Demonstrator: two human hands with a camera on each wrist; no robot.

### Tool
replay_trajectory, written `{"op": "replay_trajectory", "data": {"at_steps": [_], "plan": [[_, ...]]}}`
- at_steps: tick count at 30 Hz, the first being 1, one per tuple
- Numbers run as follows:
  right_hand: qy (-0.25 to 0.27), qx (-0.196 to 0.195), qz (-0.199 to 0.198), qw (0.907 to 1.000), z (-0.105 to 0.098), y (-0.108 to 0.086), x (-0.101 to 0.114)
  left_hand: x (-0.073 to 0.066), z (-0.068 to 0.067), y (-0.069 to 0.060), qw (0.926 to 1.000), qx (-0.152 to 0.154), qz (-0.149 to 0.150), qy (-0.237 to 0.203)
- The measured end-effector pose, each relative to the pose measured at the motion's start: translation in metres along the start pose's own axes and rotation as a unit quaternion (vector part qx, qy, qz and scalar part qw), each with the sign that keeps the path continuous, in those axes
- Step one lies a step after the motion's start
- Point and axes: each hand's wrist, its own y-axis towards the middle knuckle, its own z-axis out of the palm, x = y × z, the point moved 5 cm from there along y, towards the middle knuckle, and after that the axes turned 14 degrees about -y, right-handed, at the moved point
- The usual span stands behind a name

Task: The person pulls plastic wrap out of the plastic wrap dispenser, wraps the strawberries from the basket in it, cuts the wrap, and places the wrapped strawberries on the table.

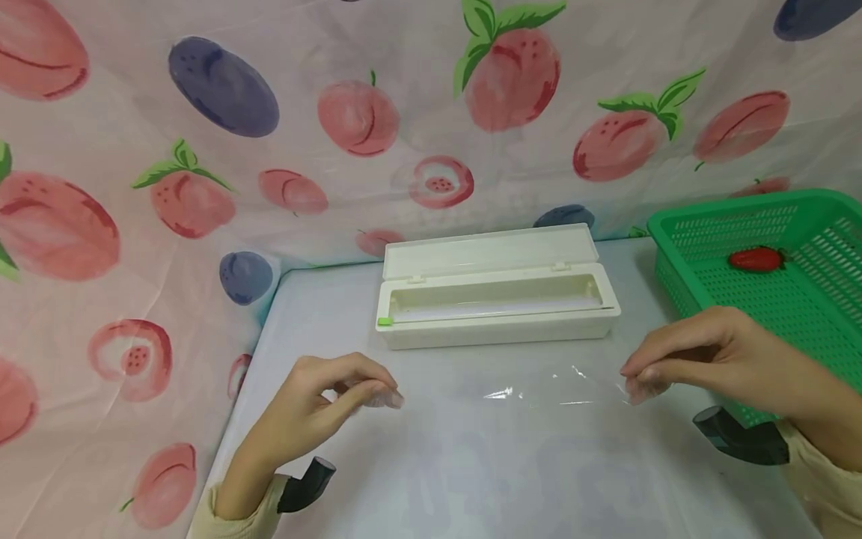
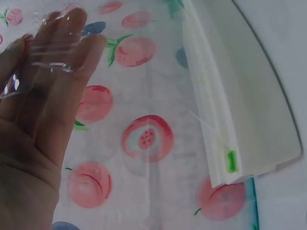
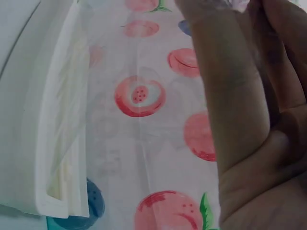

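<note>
A clear sheet of cling film [image 1: 532, 394] stretches between both hands, in front of a white cling film dispenser [image 1: 498, 334]. My left hand [image 1: 330, 404] pinches the film's left end between thumb and fingers; crumpled film [image 2: 55, 56] shines over those fingertips in the left wrist view. On the other side, my right hand [image 1: 720, 364] pinches the right end. The dispenser's lid [image 1: 491, 251] stands raised at the back, and a green slider [image 1: 384, 322] sits at the front left corner. Most of the film's outline is too transparent to make out.
A green plastic basket [image 1: 692, 283] stands at the right, partly behind the right hand, with a small red fruit-like thing [image 1: 757, 259] inside. Behind the white table [image 1: 485, 479] hangs a fruit-printed cloth [image 1: 377, 45], which also covers the left side.
</note>
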Motion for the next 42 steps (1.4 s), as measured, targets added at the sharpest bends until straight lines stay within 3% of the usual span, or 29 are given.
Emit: {"op": "replay_trajectory", "data": {"at_steps": [10,14,20,25,34,42], "plan": [[0.006,0.105,0.018,0.9943,0.025,-0.017,-0.015,0.025,0.023,-0.022,0.9938,0.082,-0.075,0.001],[0.024,0.13,0.031,0.9908,0.034,-0.023,-0.023,0.037,0.031,-0.031,0.9884,0.109,-0.104,-0.02],[0.032,0.145,0.037,0.9883,0.047,-0.027,-0.035,0.058,0.039,-0.041,0.9819,0.116,-0.147,-0.028],[0.038,0.156,0.071,0.9845,0.06,-0.027,-0.044,0.073,0.048,-0.047,0.9786,0.121,-0.165,-0.021],[0.055,0.178,0.121,0.9751,0.076,-0.029,-0.059,0.097,0.055,-0.055,0.9688,0.1,-0.227,-0.007],[0.021,0.181,0.148,0.9721,0.084,-0.033,-0.07,0.107,0.062,-0.06,0.9681,0.115,-0.219,0.041]]}}
